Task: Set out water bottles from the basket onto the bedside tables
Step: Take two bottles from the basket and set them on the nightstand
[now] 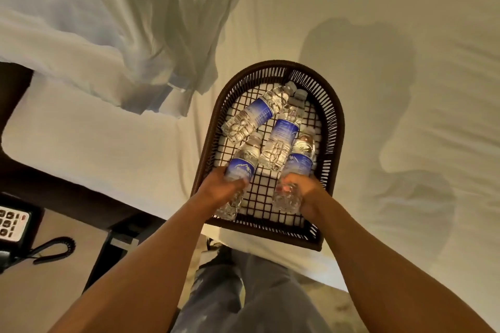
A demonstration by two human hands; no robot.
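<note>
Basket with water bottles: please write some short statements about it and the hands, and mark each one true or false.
1. The basket rests on the bed. True.
2. Four bottles are in view. True.
3. Only the left hand grips a bottle. False: the right hand grips one too.
4. The two loose bottles stand upright. False: both lie on their sides.
5. A telephone sits at the lower left. True.

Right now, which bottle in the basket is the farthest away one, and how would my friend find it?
On the white bed sits a dark woven basket holding four water bottles. The farthest bottle lies slanted across the basket's rounded end. Unlike the two nearest bottles, no hand holds it.
</note>
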